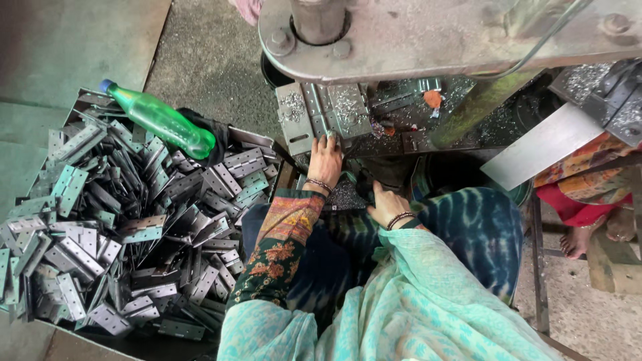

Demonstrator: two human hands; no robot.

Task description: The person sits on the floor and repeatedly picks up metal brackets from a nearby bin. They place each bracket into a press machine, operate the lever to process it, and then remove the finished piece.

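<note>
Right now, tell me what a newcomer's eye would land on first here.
First, the big heap of grey metal hinges filling the tray on the left, with a green plastic bottle lying on its far edge. Next, the heavy press machine across the top, littered with metal shavings. Between them, the left hand reaches up to the machine bed while the right hand rests lower, near the lap.

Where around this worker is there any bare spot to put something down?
Bare floor lies beyond the green bottle, left of the machine. The hinge pile is packed; the jig by the left hand is crowded too.
</note>
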